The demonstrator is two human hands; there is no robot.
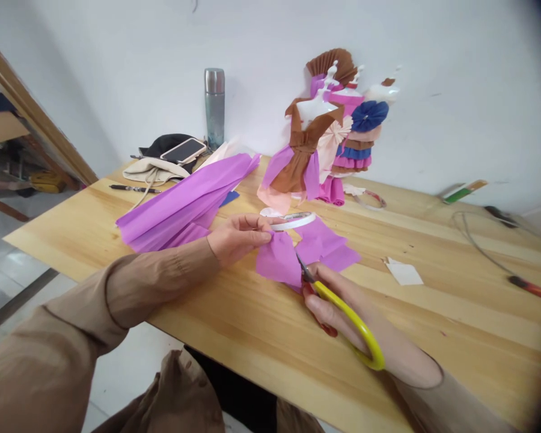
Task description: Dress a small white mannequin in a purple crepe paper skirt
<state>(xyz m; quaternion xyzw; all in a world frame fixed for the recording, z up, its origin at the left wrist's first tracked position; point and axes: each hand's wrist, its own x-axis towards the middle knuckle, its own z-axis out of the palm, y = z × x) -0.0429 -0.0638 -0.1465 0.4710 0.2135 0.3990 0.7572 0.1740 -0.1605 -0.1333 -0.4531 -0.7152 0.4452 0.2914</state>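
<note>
My left hand (pixel 247 237) pinches the upper left edge of a small piece of purple crepe paper (pixel 277 258) just above the table. In my right hand (pixel 338 294) is a pair of scissors (pixel 365 337) with a yellow and a red handle; the blades point up and left and touch the paper's right edge. Behind the held piece lies another purple paper piece (pixel 331 243). A white roll of tape (pixel 304 221) lies close to my left fingertips. Larger folded purple crepe paper (pixel 184 204) is spread on the table to the left.
Small dress forms in crepe-paper dresses (pixel 304 150) stand against the wall. A thermos (pixel 214 108), a phone (pixel 183 150) on a dark bag, and a pen (pixel 133 188) are at the back left. To the right lie a white scrap (pixel 404 273) and a red-handled tool (pixel 534 290).
</note>
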